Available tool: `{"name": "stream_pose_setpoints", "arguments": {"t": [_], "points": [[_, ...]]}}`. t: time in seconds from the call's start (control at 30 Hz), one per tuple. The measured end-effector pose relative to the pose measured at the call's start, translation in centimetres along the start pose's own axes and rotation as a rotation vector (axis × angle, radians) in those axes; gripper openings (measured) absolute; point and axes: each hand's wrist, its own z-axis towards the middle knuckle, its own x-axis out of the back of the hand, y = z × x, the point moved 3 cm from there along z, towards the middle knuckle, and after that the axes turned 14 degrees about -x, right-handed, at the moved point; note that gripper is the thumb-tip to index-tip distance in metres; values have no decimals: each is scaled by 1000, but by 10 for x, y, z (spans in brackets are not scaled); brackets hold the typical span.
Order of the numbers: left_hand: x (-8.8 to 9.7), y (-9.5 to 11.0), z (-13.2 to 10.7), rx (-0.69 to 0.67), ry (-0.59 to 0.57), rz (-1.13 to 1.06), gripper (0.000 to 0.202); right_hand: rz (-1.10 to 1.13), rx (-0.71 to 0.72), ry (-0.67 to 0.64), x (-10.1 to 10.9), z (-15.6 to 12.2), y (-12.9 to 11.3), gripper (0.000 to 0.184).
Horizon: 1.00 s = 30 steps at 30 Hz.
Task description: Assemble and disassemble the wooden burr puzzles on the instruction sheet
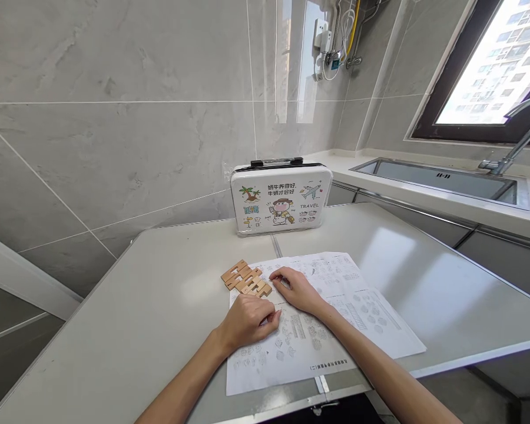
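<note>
Several notched wooden puzzle pieces (245, 278) lie side by side on the upper left corner of a printed instruction sheet (362, 318) spread on the white table (159, 318). My left hand (249, 321) rests on the sheet just below the pieces, fingers curled under, and nothing shows in them. My right hand (295, 288) lies to the right of the pieces, its fingers bent and its fingertips on the sheet beside the nearest piece.
A small white tin case (281, 200) with cartoon travel pictures stands upright at the table's far edge against the tiled wall. A steel sink (437, 176) and tap (519, 138) sit in the counter at the right, under a window. The table's front edge is near me.
</note>
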Motion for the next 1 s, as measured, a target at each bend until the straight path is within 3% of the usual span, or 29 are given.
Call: {"name": "stream_pose_setpoints", "arguments": {"t": [1.0], "points": [[-1, -1, 0, 0, -10, 20, 32, -10, 4, 2, 0, 0, 0, 16]]}}
